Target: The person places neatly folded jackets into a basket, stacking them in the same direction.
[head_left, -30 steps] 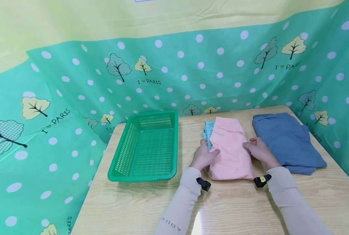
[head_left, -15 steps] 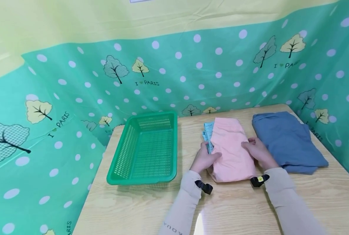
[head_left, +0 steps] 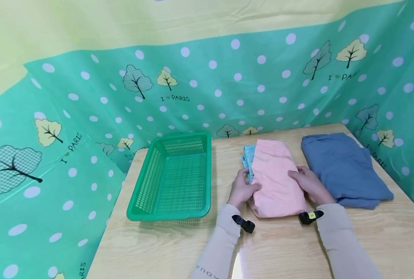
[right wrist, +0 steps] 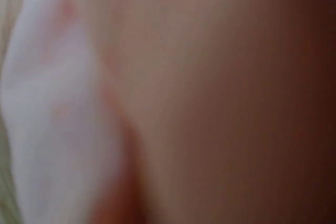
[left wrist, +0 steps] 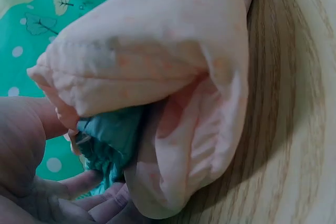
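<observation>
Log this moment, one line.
left hand: grips pink cloth | right hand: grips pink cloth | green basket: left | dark-blue cloth: right

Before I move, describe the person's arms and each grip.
The left sleeve and right sleeve are pale and long; the left bears dark lettering. A black device sits at each wrist, the right one marked yellow. The left grip and right grip are gloveless.

Pink cloth (head_left: pixel 274 176), white-dotted green curtain (head_left: pixel 207 89)
</observation>
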The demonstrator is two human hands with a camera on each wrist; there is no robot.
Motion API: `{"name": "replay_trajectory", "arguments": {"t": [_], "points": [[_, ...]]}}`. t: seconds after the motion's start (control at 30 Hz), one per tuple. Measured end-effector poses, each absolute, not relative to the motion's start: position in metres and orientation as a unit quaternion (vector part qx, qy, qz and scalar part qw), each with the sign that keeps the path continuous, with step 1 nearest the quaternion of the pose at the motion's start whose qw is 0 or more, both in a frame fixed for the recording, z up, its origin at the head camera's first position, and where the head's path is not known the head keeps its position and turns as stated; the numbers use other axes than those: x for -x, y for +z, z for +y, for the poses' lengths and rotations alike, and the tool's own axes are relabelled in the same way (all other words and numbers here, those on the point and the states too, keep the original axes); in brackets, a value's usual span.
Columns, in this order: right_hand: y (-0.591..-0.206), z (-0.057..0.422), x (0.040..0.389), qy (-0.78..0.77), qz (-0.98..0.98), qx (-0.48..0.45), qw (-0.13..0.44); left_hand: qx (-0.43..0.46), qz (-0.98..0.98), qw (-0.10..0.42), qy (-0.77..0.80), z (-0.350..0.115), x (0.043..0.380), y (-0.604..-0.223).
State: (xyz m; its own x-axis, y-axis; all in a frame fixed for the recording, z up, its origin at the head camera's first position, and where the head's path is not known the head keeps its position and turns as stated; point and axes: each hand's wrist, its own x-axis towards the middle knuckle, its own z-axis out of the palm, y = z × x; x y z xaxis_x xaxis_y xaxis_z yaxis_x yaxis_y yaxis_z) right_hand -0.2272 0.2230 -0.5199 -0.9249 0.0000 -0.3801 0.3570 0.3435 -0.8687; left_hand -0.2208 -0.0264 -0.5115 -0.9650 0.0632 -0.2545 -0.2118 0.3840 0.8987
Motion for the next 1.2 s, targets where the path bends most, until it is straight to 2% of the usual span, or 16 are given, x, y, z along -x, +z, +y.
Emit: {"name": "replay_trajectory", "arguments": {"t": [0.27, 0.67, 0.9, 1.2], "points": [[-0.525, 0.220, 0.221, -0.652, 0.728, -0.055, 0.205, 0.037, 0.818, 0.129, 0.560, -0.035, 0.226, -0.521], [-0.534, 0.225, 0.218, -0.677, 0.707, -0.043, 0.200, 0.005, 0.792, 0.151, 0.591, -0.026, 0.224, -0.510], [-0.533, 0.225, 0.219, -0.678, 0.704, -0.036, 0.209, 0.013, 0.776, 0.192, 0.600, -0.027, 0.225, -0.509], [-0.531, 0.226, 0.216, -0.693, 0.685, -0.033, 0.223, 0.004, 0.772, 0.184, 0.608, -0.025, 0.225, -0.513]]}}
